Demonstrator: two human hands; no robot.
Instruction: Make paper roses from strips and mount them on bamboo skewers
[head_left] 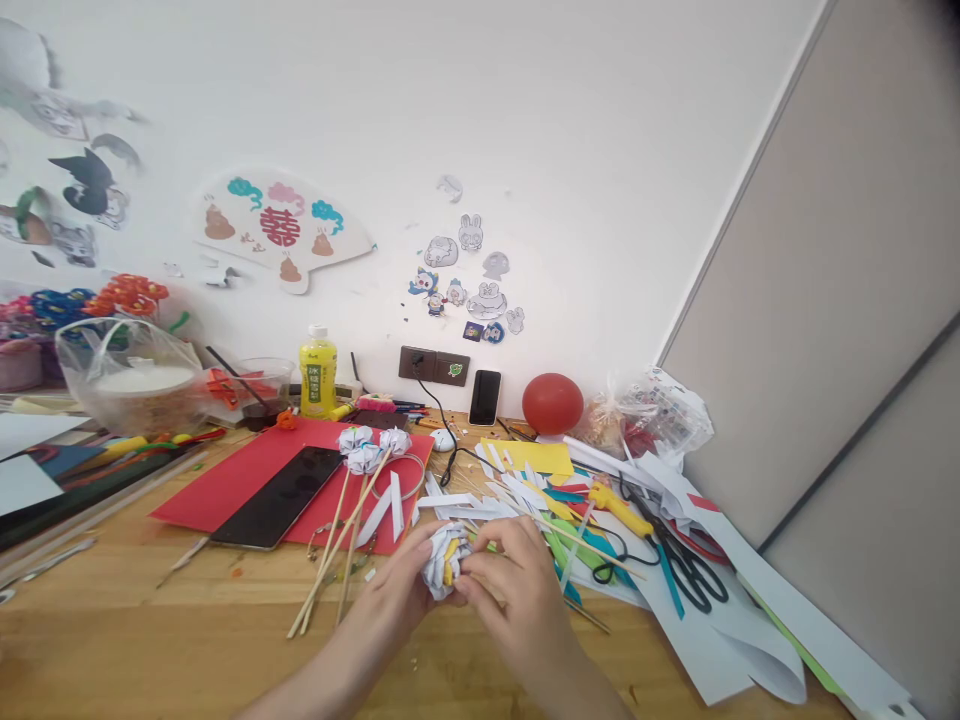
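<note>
My left hand (401, 575) grips a crumpled white paper flower (441, 572) with a yellow strip in its middle, low in the centre of the view. Thumb and fingers of my right hand (514, 580) close on the flower's right side. A thin wooden stick (592, 548) runs out to the right from behind my right hand; whether it joins the flower is hidden. Left of my hands, white paper flowers (365, 458) on wooden sticks (330, 565) lie over red paper (225, 480). Cut white paper strips (454, 503) lie just beyond my fingers.
A black tablet or large phone (281, 497) lies at left. A yellow glue gun (621, 508), black scissors (690, 570) and white sheets (697, 640) crowd the right side. By the wall stand a yellow bottle (318, 372), a phone (485, 397) and a red balloon (553, 404).
</note>
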